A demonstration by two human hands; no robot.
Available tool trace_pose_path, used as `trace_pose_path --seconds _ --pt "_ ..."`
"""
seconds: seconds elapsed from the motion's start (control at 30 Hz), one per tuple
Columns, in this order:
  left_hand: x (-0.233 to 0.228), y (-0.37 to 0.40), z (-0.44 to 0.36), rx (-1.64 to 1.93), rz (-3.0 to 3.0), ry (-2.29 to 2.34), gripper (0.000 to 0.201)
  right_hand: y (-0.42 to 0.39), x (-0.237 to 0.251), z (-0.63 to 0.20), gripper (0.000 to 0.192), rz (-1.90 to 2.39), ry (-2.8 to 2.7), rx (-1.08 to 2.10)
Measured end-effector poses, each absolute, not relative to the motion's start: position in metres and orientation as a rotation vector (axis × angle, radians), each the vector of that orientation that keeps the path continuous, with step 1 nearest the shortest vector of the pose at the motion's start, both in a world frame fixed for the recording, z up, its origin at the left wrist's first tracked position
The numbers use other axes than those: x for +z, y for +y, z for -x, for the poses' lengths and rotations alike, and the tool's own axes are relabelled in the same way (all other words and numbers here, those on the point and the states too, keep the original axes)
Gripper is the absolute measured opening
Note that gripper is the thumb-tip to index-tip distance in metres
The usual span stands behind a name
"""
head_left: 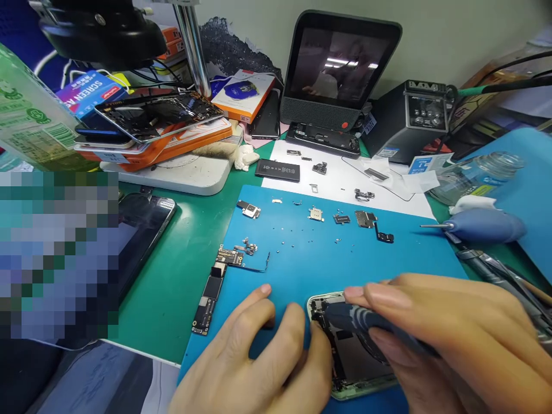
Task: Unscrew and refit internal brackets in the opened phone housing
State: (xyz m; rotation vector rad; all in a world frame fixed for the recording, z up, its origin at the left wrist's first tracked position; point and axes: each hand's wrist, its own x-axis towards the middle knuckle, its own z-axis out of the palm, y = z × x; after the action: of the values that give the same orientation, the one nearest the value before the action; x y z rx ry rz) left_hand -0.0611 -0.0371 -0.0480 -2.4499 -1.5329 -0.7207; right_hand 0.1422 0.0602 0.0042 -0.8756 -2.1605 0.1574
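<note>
An opened phone housing [353, 362] with a pale green frame lies on the blue mat [276, 244], its inside facing up. My left hand [267, 356] rests at its left edge with the fingers bent; one fingertip presses on the rim and steadies it. My right hand [448, 333] pinches a dark blue tool [351, 316] with pale curved rings, slanted over the upper left corner of the housing. The tool's kind and its tip cannot be made out. Left of my hands lies a long logic board [211, 293] with a thin antenna flex beside it.
Small phone parts, such as a SIM reader [316, 214], and several tiny screws are spread on the mat. Behind lie a battery [277, 170] and white paper. A blue-bulbed tool [487, 224] and glass jar [478, 175] stand right; a phone [146, 230] lies left.
</note>
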Motion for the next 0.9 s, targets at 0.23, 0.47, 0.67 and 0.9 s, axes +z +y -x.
trace_pose_path --seconds 0.23,0.47,0.67,0.9 --pt "-0.042 -0.037 0.066 -0.780 2.409 -1.551 0.038 0.055 0.009 -0.134 0.062 0.740 -2.125 0.322" --pt "-0.038 -0.053 0.046 -1.127 2.208 -1.701 0.030 0.054 0.001 -0.131 0.070 0.677 -2.047 0.340" --pt "-0.047 -0.040 0.024 -1.235 2.029 -1.667 0.032 0.056 -0.003 -0.132 0.069 0.680 -2.060 0.309" --pt "-0.037 -0.030 0.027 -1.259 2.137 -1.645 0.018 0.052 0.005 -0.127 0.033 0.897 -1.605 0.602"
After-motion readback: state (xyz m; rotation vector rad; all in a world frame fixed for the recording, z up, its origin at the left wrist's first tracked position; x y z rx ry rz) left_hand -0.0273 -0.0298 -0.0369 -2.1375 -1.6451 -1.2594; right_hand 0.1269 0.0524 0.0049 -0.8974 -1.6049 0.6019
